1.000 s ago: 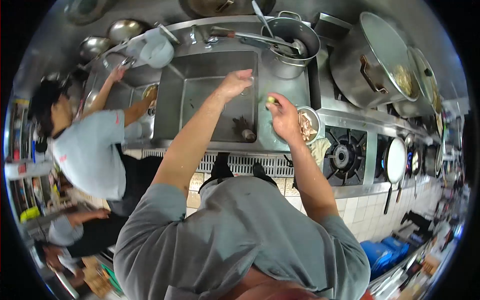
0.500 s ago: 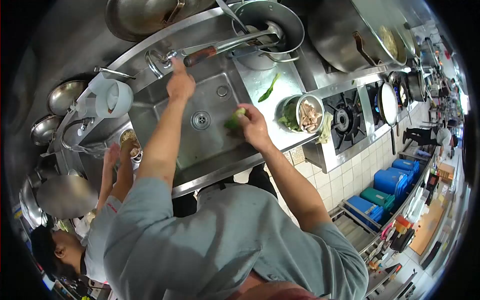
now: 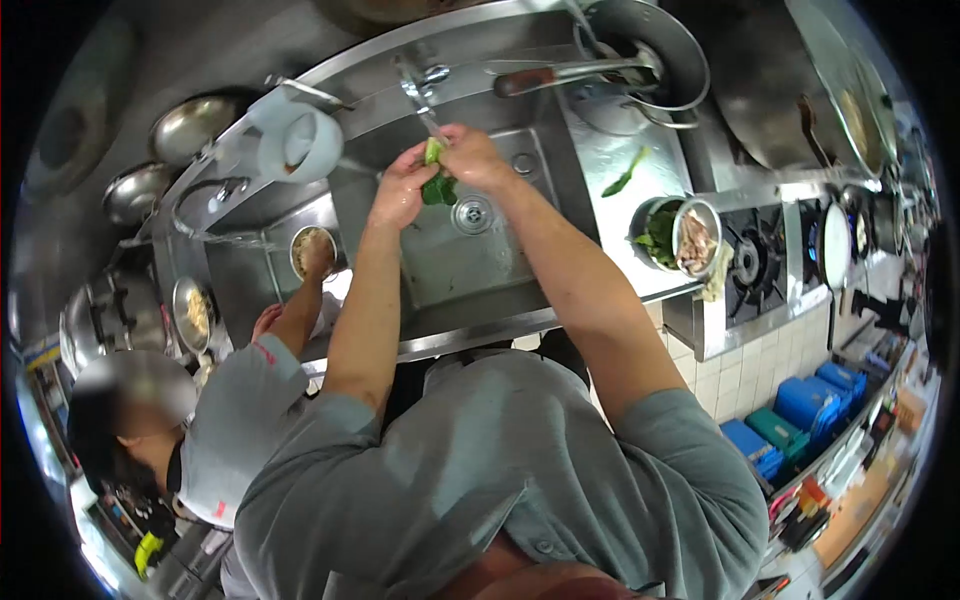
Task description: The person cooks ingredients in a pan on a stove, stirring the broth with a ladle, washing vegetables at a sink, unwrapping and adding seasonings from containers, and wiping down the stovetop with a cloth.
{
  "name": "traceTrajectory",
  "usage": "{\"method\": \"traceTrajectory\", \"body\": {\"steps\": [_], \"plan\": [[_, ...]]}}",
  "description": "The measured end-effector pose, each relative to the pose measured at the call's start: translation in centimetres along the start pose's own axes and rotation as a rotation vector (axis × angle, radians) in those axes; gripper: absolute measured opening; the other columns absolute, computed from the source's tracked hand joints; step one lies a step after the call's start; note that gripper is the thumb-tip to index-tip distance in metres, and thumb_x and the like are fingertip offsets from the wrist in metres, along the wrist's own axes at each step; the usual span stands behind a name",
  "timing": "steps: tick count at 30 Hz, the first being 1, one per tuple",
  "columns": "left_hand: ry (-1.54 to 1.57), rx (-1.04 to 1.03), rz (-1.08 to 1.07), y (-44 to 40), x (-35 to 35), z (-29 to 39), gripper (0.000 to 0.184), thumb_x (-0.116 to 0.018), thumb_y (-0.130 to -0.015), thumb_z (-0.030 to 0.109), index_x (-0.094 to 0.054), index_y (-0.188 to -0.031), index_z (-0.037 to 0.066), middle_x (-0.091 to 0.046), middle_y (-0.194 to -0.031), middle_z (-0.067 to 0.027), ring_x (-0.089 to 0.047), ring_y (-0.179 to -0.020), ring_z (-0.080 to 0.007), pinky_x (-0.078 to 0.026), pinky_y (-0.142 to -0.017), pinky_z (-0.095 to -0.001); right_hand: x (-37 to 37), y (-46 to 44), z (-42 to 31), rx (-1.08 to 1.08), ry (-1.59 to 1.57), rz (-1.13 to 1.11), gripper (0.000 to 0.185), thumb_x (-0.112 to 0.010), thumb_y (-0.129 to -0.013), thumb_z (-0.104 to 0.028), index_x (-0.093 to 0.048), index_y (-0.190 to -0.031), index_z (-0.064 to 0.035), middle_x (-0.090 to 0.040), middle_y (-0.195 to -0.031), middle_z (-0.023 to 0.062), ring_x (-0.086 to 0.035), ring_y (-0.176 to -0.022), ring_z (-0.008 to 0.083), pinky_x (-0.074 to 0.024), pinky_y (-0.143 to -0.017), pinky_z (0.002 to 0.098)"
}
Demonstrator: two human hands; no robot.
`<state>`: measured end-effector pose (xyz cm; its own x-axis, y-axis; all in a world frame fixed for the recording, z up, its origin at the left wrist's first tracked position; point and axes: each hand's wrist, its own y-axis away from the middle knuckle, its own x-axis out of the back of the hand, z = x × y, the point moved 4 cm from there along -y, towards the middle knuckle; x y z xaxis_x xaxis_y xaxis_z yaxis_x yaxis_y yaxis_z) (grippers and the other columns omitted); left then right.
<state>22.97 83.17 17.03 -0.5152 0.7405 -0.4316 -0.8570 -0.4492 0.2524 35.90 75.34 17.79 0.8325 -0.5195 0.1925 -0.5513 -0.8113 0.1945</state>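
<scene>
Over the large sink basin (image 3: 450, 280), beneath the running tap (image 3: 408, 78): a green vegetable (image 3: 438, 188), pale stalk up, dark leaf hanging down, between the person's two hands. Judged risks: wet stalk could slide out if the grip slackens; leaf could tear if the hands pull against each other; loose bits could wash to the drain (image 3: 473, 214), which lies near the leaf tip. Left hand (image 3: 400, 192): fingers curled in, thumb and fingertips closed on the stalk. Right hand (image 3: 472, 160): also closed, fingers bent over the stalk's upper end, where the water meets it; its exact finger contact is partly hidden. Hands almost touching. Farther right, on the counter: a single loose leaf (image 3: 625, 172), lying flat; then a metal pot (image 3: 640, 207) with leaves inside, and a bowl (image 3: 717, 228) of pale pieces touching its rim. Left, in the next basin, a co-worker's hand (image 3: 318, 255) reaches into a round bowl.
</scene>
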Motion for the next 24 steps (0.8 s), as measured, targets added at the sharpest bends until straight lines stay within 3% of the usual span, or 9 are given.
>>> {"method": "traceTrajectory", "body": {"steps": [4,6,9,13,15,16,18,22,24], "plan": [[-0.081,-0.003,0.049,1.8,0.6,1.1,0.041,-0.060,-0.097,0.006,-0.055,-0.137,-0.002,-0.068,-0.119,-0.0120,-0.066,-0.107,-0.0191,-0.052,-0.094,-0.0312,0.2,1.1,0.5,-0.064,-0.209,-0.135,0.029,-0.071,-0.086,-0.013,-0.069,-0.113,-0.0023,-0.073,-0.088,0.0097,-0.069,-0.069,0.0192,-0.0556,-0.065,0.0325],[-0.201,0.038,0.051,2.1,0.2,1.2,0.038,-0.057,-0.098,0.008,-0.056,-0.135,-0.002,-0.069,-0.115,-0.0120,-0.067,-0.103,-0.0178,-0.053,-0.091,-0.0300,0.2,1.5,0.9,-0.144,-0.289,-0.216,0.028,-0.063,-0.091,-0.009,-0.064,-0.117,0.0007,-0.069,-0.088,0.0064,-0.064,-0.070,0.0123,-0.0512,-0.062,0.0291],[-0.329,0.060,0.137,1.9,-0.2,-0.1,0.034,-0.059,-0.098,0.012,-0.061,-0.130,0.000,-0.068,-0.109,-0.0037,-0.063,-0.096,-0.0112,-0.050,-0.086,-0.0270,1.0,2.6,1.2,-0.109,-0.294,-0.151,0.027,-0.067,-0.087,-0.009,-0.069,-0.113,-0.0031,-0.072,-0.091,0.0081,-0.068,-0.075,0.0165,-0.0559,-0.068,0.0317],[-0.298,-0.005,0.098,1.1,-1.1,-1.9,0.036,-0.060,-0.097,0.014,-0.061,-0.132,0.003,-0.067,-0.106,-0.0019,-0.060,-0.088,-0.0084,-0.049,-0.078,-0.0246,1.7,3.3,2.3,0.032,-0.110,0.045,0.026,-0.065,-0.089,-0.009,-0.068,-0.113,-0.0018,-0.073,-0.097,0.0112,-0.070,-0.083,0.0197,-0.0560,-0.076,0.0330],[-0.584,-0.007,0.093,1.1,-1.7,-1.7,0.036,-0.061,-0.097,0.014,-0.061,-0.131,0.003,-0.067,-0.101,-0.0007,-0.060,-0.085,-0.0075,-0.048,-0.074,-0.0234,2.5,4.0,2.1,0.074,0.052,0.114,0.025,-0.064,-0.090,-0.008,-0.068,-0.113,-0.0002,-0.074,-0.101,0.0137,-0.070,-0.090,0.0224,-0.0553,-0.081,0.0340],[-0.586,-0.008,0.088,1.1,-1.9,-1.6,0.036,-0.061,-0.097,0.014,-0.061,-0.131,0.003,-0.067,-0.101,-0.0007,-0.060,-0.085,-0.0075,-0.048,-0.074,-0.0234,2.6,4.3,2.0,0.075,0.052,0.119,0.025,-0.064,-0.090,-0.008,-0.068,-0.113,-0.0002,-0.074,-0.101,0.0137,-0.070,-0.090,0.0224,-0.0553,-0.081,0.0340],[-0.325,0.022,0.057,1.3,-3.8,-0.3,0.033,-0.061,-0.096,0.009,-0.063,-0.129,0.002,-0.068,-0.097,-0.0005,-0.061,-0.084,-0.0079,-0.048,-0.073,-0.0233,2.7,4.5,2.9,0.089,-0.228,0.146,0.023,-0.062,-0.092,-0.005,-0.068,-0.113,0.0006,-0.073,-0.102,0.0136,-0.069,-0.089,0.0201,-0.0549,-0.080,0.0322],[-0.433,-0.040,0.057,0.0,-4.9,0.6,0.029,-0.066,-0.093,0.002,-0.066,-0.121,0.002,-0.068,-0.094,-0.0008,-0.062,-0.083,-0.0090,-0.049,-0.074,-0.0238,3.1,4.7,3.2,0.086,-0.230,0.136,0.021,-0.061,-0.095,-0.005,-0.066,-0.115,0.0023,-0.073,-0.101,0.0123,-0.068,-0.089,0.0152,-0.0544,-0.078,0.0286],[-0.404,-0.072,0.029,-0.6,-4.6,0.8,0.025,-0.070,-0.089,-0.002,-0.068,-0.114,0.002,-0.069,-0.095,-0.0016,-0.062,-0.084,-0.0089,-0.050,-0.074,-0.0237,3.4,5.1,2.7,-0.085,-0.323,0.077,0.020,-0.061,-0.096,-0.005,-0.067,-0.114,0.0021,-0.072,-0.100,0.0087,-0.067,-0.092,0.0136,-0.0534,-0.079,0.0269]]}}
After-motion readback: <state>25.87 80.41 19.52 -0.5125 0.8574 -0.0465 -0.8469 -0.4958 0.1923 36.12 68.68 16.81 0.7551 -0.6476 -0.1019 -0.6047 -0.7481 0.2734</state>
